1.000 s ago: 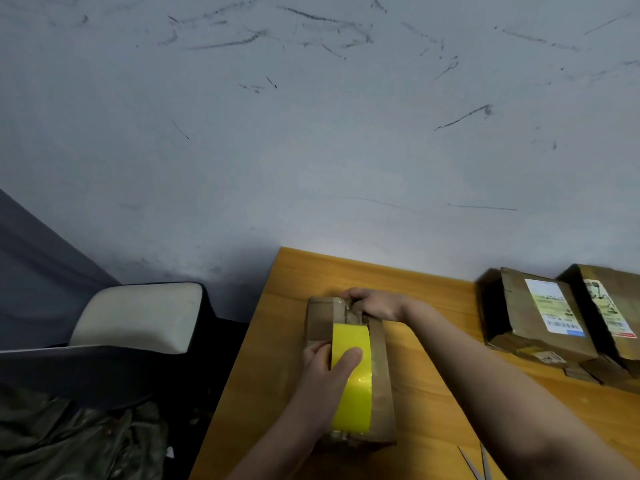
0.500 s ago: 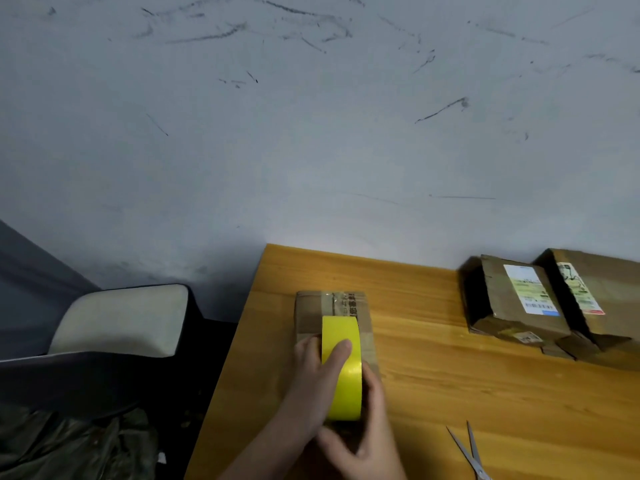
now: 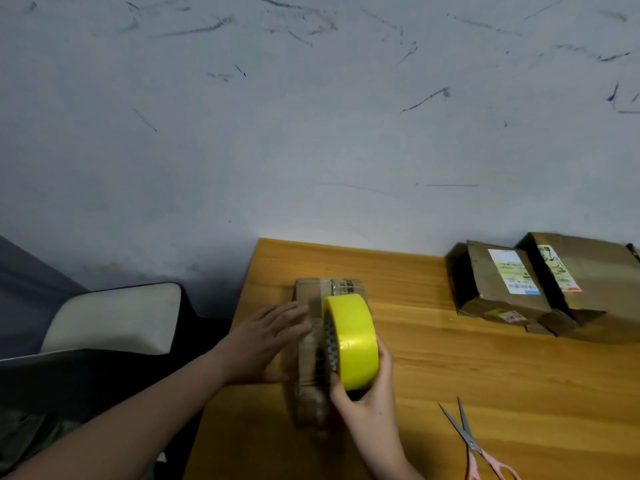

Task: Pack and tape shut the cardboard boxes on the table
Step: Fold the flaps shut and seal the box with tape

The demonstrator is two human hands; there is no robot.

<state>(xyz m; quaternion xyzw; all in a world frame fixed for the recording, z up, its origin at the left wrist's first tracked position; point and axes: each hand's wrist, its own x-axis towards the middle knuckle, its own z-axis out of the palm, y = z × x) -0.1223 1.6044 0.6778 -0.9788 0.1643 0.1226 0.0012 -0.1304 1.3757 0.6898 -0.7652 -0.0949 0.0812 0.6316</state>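
Observation:
A small brown cardboard box (image 3: 313,292) lies near the left edge of the wooden table (image 3: 485,368). My right hand (image 3: 367,400) grips a yellow roll of tape (image 3: 353,341) from below and holds it upright over the box's near half. My left hand (image 3: 266,341) lies flat with straight fingers against the box's left side and top. Clear tape shows on the box's far end. The near part of the box is partly hidden by the roll and my right hand.
Two more cardboard boxes with shipping labels, one (image 3: 498,285) and the other (image 3: 588,282), lean at the table's back right. Scissors (image 3: 467,441) with pink handles lie at the near right. A pale-cushioned chair (image 3: 114,317) stands left of the table, by a scuffed wall.
The roll passed from my left hand to my right hand, which came back from the box's far end. My left hand let go and now presses flat on the box's left side.

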